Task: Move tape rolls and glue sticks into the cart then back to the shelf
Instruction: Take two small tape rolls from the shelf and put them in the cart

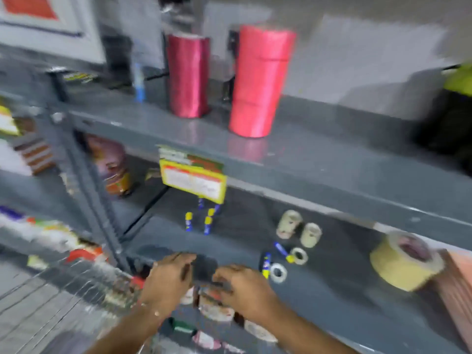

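The view is motion-blurred. My left hand [168, 282] and my right hand [245, 290] meet at the front edge of the grey middle shelf [344, 297], both with fingers closed on a small dark object [204, 269] that I cannot identify. Blue-and-yellow glue sticks [208, 223] stand further back on the shelf, and two more glue sticks [265, 264] lie right of my hands. Small clear tape rolls [278, 273] lie beside them, pale tape stacks [288, 223] stand behind, and a large beige tape roll [403, 261] rests at the right. Below my hands, white tape rolls [217, 307] lie in the wire cart [76, 290].
Two tall red spools [260, 80] stand on the upper shelf. A yellow price tag [194, 180] hangs from that shelf's front edge. A brown box [457, 284] sits at the far right, and a grey upright post [89, 175] divides the shelves at the left.
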{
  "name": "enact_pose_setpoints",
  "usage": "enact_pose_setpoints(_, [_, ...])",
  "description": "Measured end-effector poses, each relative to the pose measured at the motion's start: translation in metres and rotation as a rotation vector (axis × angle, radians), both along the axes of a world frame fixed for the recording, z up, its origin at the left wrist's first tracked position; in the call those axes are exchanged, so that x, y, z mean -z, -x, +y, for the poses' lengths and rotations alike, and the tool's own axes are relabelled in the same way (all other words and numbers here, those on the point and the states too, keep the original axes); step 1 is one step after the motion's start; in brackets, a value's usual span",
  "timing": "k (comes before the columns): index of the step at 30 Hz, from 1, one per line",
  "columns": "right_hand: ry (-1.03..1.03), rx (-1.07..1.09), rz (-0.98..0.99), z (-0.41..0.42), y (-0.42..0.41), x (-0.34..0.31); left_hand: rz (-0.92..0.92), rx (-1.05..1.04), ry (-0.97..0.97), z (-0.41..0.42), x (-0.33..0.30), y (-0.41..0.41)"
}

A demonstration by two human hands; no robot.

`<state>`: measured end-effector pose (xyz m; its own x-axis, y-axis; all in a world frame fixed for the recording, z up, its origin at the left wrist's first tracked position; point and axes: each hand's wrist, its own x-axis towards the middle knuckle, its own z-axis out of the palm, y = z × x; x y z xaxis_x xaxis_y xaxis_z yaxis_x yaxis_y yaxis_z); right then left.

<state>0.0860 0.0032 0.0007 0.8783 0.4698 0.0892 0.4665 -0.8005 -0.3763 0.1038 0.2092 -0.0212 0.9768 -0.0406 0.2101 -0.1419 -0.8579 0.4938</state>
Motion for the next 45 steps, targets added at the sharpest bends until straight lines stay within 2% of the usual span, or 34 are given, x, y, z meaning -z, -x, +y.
enact_pose_setpoints(3, [-0.01,0.25,0.033,-0.074,0.001,-0.001,0.029,0.109,0.135,-0.082,-0.008,-0.015])
enact_pose_setpoints(5, [-0.016,0.399,0.102,-0.116,0.0,0.004,0.114,0.144,0.151,-0.132,-0.014,-0.019])
enact_pose_setpoints(7, [-0.005,0.486,0.148,-0.147,-0.004,0.014,0.162,0.193,0.057,-0.171,-0.013,-0.02])
enact_pose_setpoints(12, [0.0,0.638,0.183,-0.186,-0.018,0.036,0.26,0.276,-0.332,-0.226,-0.001,-0.011])
enact_pose_setpoints(16, [0.009,0.626,0.192,-0.189,-0.032,0.043,0.291,0.242,-0.427,-0.235,0.01,-0.01])
enact_pose_setpoints(22, [0.1,0.601,0.17,-0.191,-0.044,0.05,0.297,0.129,-0.336,-0.235,0.009,-0.011])
enact_pose_setpoints(28, [0.105,0.574,0.081,-0.197,-0.038,0.058,0.261,0.131,-0.29,-0.232,0.013,-0.009])
enact_pose_setpoints(33, [-0.041,0.578,-0.037,-0.198,-0.032,0.051,0.043,0.153,-0.234,-0.224,0.009,-0.005])
enact_pose_setpoints(36, [-0.151,0.506,-0.138,-0.187,-0.035,0.036,-0.087,0.126,-0.182,-0.205,0.001,-0.006])
enact_pose_setpoints(41, [-0.303,0.284,-0.208,-0.123,-0.052,0.008,-0.114,-0.003,-0.068,-0.139,-0.007,-0.007])
enact_pose_setpoints(45, [-0.364,0.093,-0.11,-0.034,-0.062,0.003,-0.121,-0.12,-0.033,-0.051,-0.006,0.004])
